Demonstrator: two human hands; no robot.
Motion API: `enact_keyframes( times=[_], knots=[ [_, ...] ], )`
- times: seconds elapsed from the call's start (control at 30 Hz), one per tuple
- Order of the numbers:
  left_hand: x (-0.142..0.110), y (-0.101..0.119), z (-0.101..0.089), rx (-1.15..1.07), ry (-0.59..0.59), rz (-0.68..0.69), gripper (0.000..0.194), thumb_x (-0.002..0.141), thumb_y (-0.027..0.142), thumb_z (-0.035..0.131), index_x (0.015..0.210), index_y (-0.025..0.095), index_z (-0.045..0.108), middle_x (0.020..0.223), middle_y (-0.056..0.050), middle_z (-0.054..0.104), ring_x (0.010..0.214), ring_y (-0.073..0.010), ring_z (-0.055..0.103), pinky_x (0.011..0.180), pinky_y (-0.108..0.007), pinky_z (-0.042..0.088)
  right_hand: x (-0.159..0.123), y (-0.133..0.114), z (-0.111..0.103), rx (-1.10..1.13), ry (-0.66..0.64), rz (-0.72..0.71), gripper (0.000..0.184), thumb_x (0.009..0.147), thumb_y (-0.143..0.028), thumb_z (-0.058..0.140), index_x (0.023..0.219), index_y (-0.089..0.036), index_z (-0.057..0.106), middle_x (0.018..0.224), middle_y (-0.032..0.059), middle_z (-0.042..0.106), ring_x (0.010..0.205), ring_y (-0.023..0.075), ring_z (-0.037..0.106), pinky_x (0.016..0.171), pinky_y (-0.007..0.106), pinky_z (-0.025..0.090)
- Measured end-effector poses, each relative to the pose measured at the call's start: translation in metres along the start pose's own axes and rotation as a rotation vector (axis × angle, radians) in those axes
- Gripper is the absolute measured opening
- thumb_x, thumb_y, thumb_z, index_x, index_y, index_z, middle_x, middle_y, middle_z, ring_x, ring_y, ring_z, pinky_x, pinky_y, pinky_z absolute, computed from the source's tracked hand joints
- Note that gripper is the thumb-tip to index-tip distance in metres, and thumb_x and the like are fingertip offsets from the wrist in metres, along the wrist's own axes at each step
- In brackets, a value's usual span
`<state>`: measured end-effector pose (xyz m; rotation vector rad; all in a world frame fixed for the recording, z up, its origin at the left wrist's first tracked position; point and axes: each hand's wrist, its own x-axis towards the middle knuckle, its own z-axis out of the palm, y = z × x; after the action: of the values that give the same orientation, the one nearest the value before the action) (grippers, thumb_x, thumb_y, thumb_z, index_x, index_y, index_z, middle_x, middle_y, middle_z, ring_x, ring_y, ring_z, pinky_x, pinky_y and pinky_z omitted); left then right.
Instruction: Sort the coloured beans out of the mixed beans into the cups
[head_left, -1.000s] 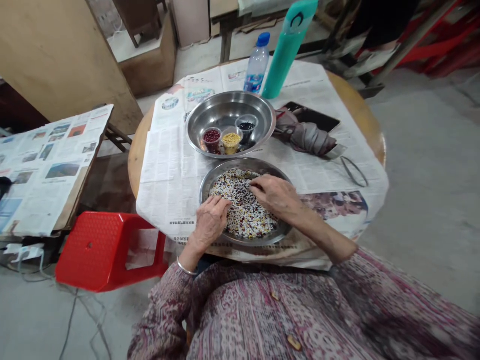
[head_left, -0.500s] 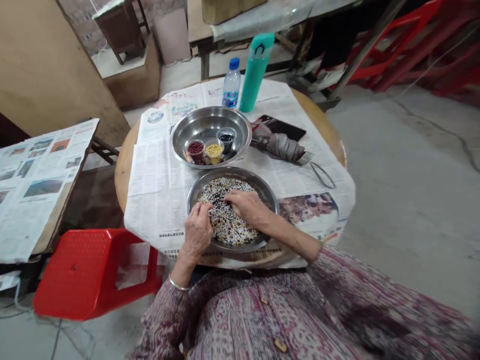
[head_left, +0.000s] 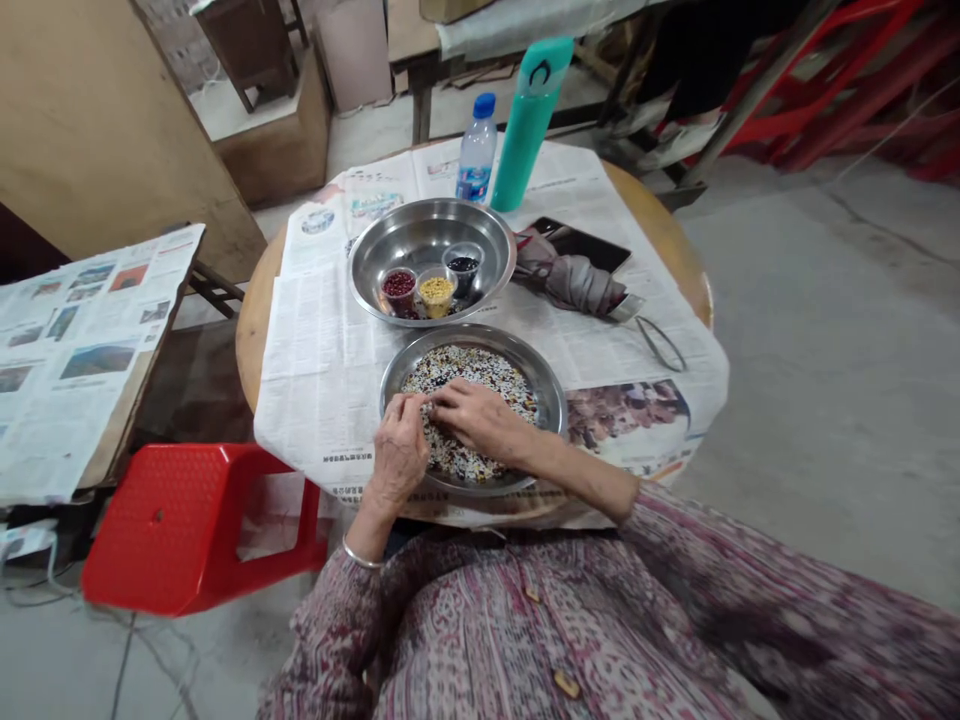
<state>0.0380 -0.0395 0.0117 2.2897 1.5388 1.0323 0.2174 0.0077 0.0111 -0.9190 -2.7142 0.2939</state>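
round wooden table (head_left: 253,335), newspaper cover (head_left: 307,370), near basin (head_left: 553,392), far basin (head_left: 394,240), clear bottle (head_left: 477,155), teal bottle (head_left: 526,140), dark phone (head_left: 600,247), grey umbrella (head_left: 576,282)

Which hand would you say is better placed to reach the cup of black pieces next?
Probably the right hand: it lies over the lower pan, closer to that cup, the rightmost of three; the left hand is at the pan's left side.

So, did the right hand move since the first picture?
Yes. Against the near bowl, the right hand has moved left: its fingertips were near the middle, and now they're left of it, close to the left hand.
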Motion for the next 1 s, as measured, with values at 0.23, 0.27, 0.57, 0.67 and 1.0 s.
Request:
enact_keyframes(
  times=[0.23,0.27,0.57,0.67,1.0],
  knots=[
    [-0.001,-0.001,0.002,-0.013,-0.003,-0.005,0.030,0.099,0.003,0.040,0.119,0.017,0.059,0.111,-0.009,0.064,0.108,-0.0203,0.065,0.097,-0.037,0.057,-0.002,0.035,-0.012,-0.134,0.110,0.350,0.022,0.097,-0.024,0.056,0.108,-0.016,0.073,0.118,0.0161,0.068,0.110,0.0303,0.055,0.085,0.040,0.047],
    [-0.001,-0.001,0.002,-0.013,0.001,-0.003,0.030,0.099,0.003,0.041,0.119,0.017,0.059,0.111,-0.009,0.065,0.108,-0.0204,0.064,0.097,-0.037,0.057,-0.008,0.036,-0.013,-0.112,0.097,0.374,0.021,0.096,-0.027,0.058,0.106,-0.016,0.073,0.115,0.0155,0.068,0.108,0.0296,0.056,0.084,0.039,0.048],
    [-0.001,-0.001,0.002,-0.037,0.025,-0.001,0.032,0.099,0.003,0.040,0.120,0.018,0.058,0.110,-0.009,0.064,0.107,-0.0201,0.064,0.096,-0.037,0.058,-0.018,0.004,-0.006,0.349,-0.020,0.267,0.028,0.086,-0.004,0.052,0.098,-0.020,0.072,0.094,0.0050,0.073,0.089,0.0184,0.065,0.085,0.031,0.049],
    [-0.001,-0.002,0.003,-0.035,0.070,0.000,0.038,0.099,0.003,0.039,0.130,0.018,0.054,0.121,-0.012,0.060,0.115,-0.0209,0.062,0.101,-0.039,0.056,0.003,-0.003,-0.007,0.227,0.008,0.189,0.031,0.090,-0.005,0.050,0.105,-0.018,0.073,0.105,0.0096,0.073,0.101,0.0222,0.062,0.090,0.034,0.049],
    [-0.002,-0.003,0.005,-0.034,0.070,0.003,0.044,0.098,0.004,0.040,0.138,0.019,0.052,0.129,-0.013,0.055,0.121,-0.0201,0.060,0.107,-0.038,0.055,0.011,0.038,-0.024,0.004,-0.076,0.344,0.025,0.094,-0.012,0.051,0.105,-0.016,0.073,0.107,0.0133,0.069,0.103,0.0251,0.061,0.089,0.036,0.049]
  ],
)
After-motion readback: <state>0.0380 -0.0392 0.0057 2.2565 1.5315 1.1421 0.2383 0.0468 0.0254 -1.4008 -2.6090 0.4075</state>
